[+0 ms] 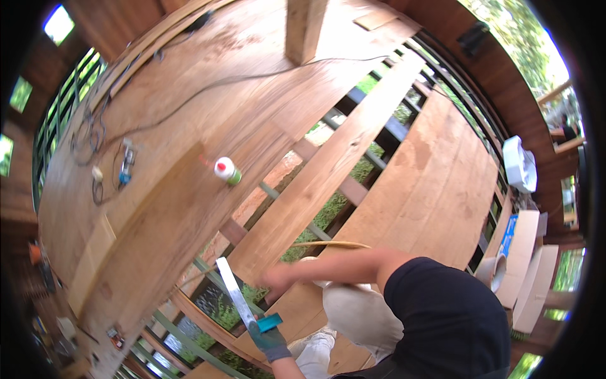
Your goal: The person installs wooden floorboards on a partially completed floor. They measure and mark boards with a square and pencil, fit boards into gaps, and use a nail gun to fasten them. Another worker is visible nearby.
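My gloved left hand (268, 341), at the bottom center, grips a square (235, 292) with a silver blade and teal stock, angled toward the upper left. My bare right hand (278, 281) reaches left over the near end of a long loose plank (328, 174); its fingers are blurred by motion. A thin pale strip (328, 243) lies across under my right arm. Beyond the hands, a white bottle (227, 170) with a red cap stands on the wooden decking. My light-trousered knee (360, 316) is bent below my right arm.
Open gaps between planks show joists and greenery below. A wooden post (303, 28) rises at the top. A blue power tool (125, 170) and cords (189, 104) lie on the left sheet. A white plastic object (519, 164) and cardboard pieces (521, 265) sit along the right side.
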